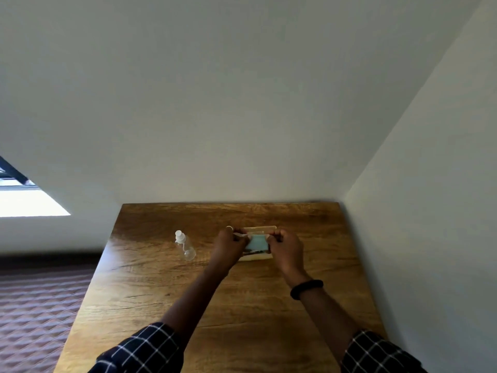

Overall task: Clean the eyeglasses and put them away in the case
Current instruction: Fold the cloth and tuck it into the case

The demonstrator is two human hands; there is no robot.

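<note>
- Now both your hands sit together near the far middle of the table point(161, 292), raised just above it.
- Your left hand point(228, 246) is curled closed, fingers pinched on the left edge of a pale blue cloth point(257, 243); a thin pale piece, likely a temple of the glasses point(239, 234), pokes out by the knuckles.
- Your right hand point(286, 249) is curled too, gripping the cloth's right edge from the other side; a black band point(306, 288) circles that wrist.
- Cloth hangs stretched between the two hands, covering most of whatever is inside it. Lenses are hidden, so you cannot tell how the glasses lie in it.
- Case point(262, 229), a light tan colour, lies on the table right behind and under your hands; its far edge shows above your fingers and a near edge shows below the cloth. Whether it is open, cannot tell for sure.
- Clear bottle point(185, 244) with a white cap lies tilted on the table to the left of your left hand, apart from it.
- Checked sleeves point(139, 348) are pushed up both forearms.
- Table stands in a corner, walls behind and to the right.
</note>
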